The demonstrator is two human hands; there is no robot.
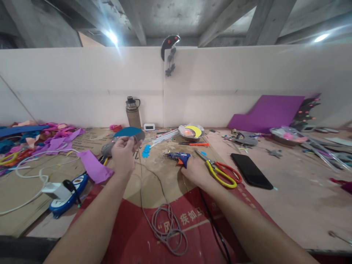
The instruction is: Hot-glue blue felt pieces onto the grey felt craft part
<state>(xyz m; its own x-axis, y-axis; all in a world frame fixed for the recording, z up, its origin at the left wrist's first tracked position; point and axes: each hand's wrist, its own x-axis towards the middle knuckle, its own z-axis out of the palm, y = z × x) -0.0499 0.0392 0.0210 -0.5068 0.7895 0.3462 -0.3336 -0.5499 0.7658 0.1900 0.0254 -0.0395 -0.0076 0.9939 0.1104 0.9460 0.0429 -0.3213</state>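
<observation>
My left hand (125,152) is closed on a grey felt piece (139,136), its fingers pinched at the piece's edge. Behind that hand lies a blue oval piece (128,131), and a ball of grey yarn (107,149) is at its left. A grey cord (168,234) runs down from near the left fingers to a loose coil on the red part of the cardboard. My right hand (194,168) is wrapped round a blue glue gun (180,157) with an orange trigger, nozzle pointing left. Scissors with red and yellow handles (222,175) lie just right of this hand.
A black phone (251,171) lies at the right. A blue power strip (68,196) and felt scraps (60,137) are on the left. Farther back stand a bottle (133,113) and a bowl with a yellow crescent (194,131). A purple sheet (271,113) leans against the wall.
</observation>
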